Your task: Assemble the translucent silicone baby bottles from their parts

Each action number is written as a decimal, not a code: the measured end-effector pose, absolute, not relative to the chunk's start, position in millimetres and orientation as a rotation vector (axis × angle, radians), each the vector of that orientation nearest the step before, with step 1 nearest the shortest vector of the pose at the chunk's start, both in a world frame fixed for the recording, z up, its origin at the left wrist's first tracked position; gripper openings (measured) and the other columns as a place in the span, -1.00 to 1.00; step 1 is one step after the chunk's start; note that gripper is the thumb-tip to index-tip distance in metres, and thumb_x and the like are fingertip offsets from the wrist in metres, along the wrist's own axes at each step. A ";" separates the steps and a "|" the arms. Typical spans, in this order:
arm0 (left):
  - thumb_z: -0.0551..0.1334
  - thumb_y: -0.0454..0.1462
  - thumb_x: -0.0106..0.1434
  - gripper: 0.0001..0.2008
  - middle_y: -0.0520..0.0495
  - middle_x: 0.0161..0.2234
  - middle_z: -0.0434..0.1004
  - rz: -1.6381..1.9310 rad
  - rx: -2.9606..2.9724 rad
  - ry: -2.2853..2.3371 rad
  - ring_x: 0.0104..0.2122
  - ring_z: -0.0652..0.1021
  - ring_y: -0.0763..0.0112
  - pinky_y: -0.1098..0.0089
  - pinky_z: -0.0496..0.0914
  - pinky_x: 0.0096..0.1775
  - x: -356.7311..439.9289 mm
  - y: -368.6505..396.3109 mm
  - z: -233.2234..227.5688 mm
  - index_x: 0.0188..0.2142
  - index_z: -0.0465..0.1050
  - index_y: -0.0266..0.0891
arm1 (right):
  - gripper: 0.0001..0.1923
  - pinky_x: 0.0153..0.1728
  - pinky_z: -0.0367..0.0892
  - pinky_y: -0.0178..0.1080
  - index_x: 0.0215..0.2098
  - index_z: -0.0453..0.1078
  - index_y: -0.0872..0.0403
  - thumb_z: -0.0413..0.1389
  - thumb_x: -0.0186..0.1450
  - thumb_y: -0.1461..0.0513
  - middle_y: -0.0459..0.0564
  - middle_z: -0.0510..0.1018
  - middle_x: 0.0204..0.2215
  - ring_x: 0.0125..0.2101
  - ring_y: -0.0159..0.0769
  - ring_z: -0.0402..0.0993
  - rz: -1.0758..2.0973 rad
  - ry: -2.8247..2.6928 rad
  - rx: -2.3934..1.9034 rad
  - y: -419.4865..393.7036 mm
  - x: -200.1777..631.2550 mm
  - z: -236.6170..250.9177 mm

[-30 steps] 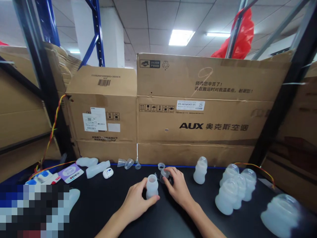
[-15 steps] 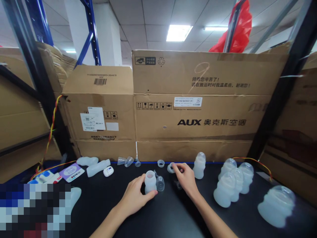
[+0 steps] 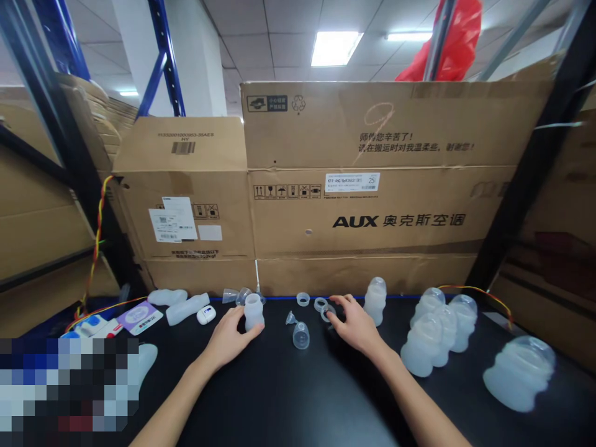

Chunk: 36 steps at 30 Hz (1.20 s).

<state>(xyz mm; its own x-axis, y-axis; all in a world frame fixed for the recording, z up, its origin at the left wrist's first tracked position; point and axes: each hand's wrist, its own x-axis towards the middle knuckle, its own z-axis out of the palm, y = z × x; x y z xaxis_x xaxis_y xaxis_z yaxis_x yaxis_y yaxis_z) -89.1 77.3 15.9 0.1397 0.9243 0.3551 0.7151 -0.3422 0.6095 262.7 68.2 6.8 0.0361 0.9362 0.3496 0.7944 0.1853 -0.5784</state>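
Two bare hands work low over a black tabletop. The left hand is wrapped around a small frosted bottle, fingers curled at its base, and the bottle stands upright on the tabletop toward the back edge. The right hand lies palm down with its fingers spread loosely; its fingertips touch a clear ring and grip nothing. A second clear ring sits just behind and to the left of it. Between the two hands lie a small clear funnel and a clear domed cap, both apart from either hand. Behind the right hand another frosted bottle stands upright. Further right, a cluster of larger translucent bottles stands together, and one more big one sits near the edge of view. Left of the left hand lie a small white device and a pale tube-shaped part. Stacked cardboard boxes wall off the back.
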 end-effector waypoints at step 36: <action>0.45 -0.14 0.20 0.01 -0.30 0.46 0.06 1.342 2.230 1.039 0.34 0.34 -0.08 -0.08 0.35 0.27 -30.9 29.0 18.8 0.47 -0.12 0.01 | -0.43 -0.35 0.30 -0.23 -0.15 0.57 0.12 0.02 0.44 -0.18 -0.06 0.45 -0.44 -0.44 -0.30 0.32 0.733 -1.674 -1.224 42.5 239.5 44.2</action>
